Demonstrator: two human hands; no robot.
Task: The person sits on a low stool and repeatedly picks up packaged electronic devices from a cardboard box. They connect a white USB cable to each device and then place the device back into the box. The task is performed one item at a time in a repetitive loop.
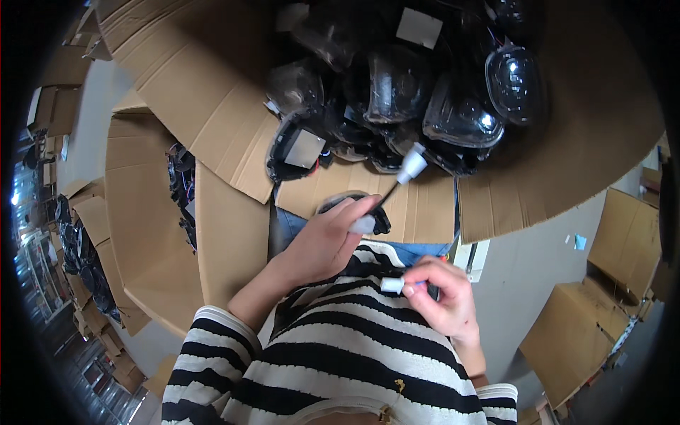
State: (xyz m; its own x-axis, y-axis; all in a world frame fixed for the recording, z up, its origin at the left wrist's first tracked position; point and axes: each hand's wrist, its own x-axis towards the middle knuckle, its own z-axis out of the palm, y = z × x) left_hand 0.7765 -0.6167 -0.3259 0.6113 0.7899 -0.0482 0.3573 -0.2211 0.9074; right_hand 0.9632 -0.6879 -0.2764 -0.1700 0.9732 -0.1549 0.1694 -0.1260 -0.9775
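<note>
My left hand [326, 241] is closed round a short black cable [386, 198], which juts up from the fingers and ends in a white connector [412, 164]. A second white piece [363, 224] shows at its fingertips. Lower and to the right, my right hand [440, 294] pinches a small white connector [392, 285], with a bit of blue at the thumb. Behind the left hand, partly hidden, a black part with a rounded rim [381, 219] rests at the box edge. Whether the cable joins it, I cannot tell.
A large cardboard box [191, 92] ahead holds a heap of black housings with clear domed covers [397, 85], some with white labels. To the left, another open carton [152, 227] contains similar black parts. More cartons [577, 333] stand on the grey floor at the right.
</note>
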